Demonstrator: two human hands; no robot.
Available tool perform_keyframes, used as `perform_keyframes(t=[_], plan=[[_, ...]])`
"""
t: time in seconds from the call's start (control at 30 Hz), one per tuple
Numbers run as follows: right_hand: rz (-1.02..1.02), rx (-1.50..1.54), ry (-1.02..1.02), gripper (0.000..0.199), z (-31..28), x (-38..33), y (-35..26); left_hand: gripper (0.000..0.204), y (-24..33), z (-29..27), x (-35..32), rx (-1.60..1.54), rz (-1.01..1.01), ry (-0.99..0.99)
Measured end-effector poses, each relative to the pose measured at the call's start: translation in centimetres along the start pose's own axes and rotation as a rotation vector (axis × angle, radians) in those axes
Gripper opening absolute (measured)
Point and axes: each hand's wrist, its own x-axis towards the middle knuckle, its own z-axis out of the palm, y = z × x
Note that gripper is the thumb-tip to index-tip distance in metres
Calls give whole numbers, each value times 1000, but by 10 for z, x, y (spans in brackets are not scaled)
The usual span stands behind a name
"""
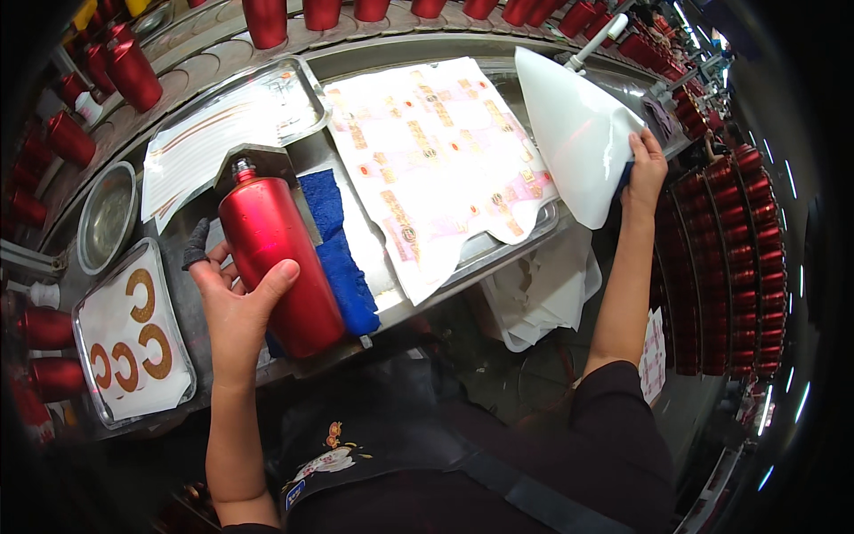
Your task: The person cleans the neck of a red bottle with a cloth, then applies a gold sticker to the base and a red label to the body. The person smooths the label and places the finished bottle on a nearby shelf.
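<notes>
My left hand (pixel 233 307) is wrapped against a shiny red metal bottle (pixel 283 258), thumb across its front and fingers at its left side. A dark grey cover sits on one finger. The bottle leans at a slant, its bare silver neck up by a metal bracket (pixel 283 165). My right hand (pixel 646 173) grips the edge of a white sheet (pixel 578 133), which hangs lifted and curled. Something dark blue shows by that hand, too hidden to name. Between the hands lies a sheet of pink and gold printed decals (pixel 436 151) on a tray.
A blue cloth (pixel 338 249) lies right of the bottle. To the left are a metal bowl (pixel 108 218) and a tray with brown-gold C-shaped pieces (pixel 126 367). Striped strips (pixel 200 147) lie on another tray. Red bottles (pixel 265 22) line the far conveyor; more are racked (pixel 725 267) at right.
</notes>
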Motion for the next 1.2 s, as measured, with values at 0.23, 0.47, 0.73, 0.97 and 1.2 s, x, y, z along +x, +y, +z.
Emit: perform_keyframes(t=[0.23,0.47,0.73,0.97,1.2], plan=[[-50,-173,207,35,-149,-28,-30,89,-6,-3,3,28,0,18],[-153,-517,478,34,-263,-54,104,82,-13,-9,5,101,45,-28],[854,-1278,310,39,-323,-172,282,74,-10,-7,2,75,28,15],[421,-1083,457,32,-235,-142,225,65,-8,-8,4,117,29,12],[-110,-375,-47,29,-92,21,124,68,-13,-15,9,139,-29,1]])
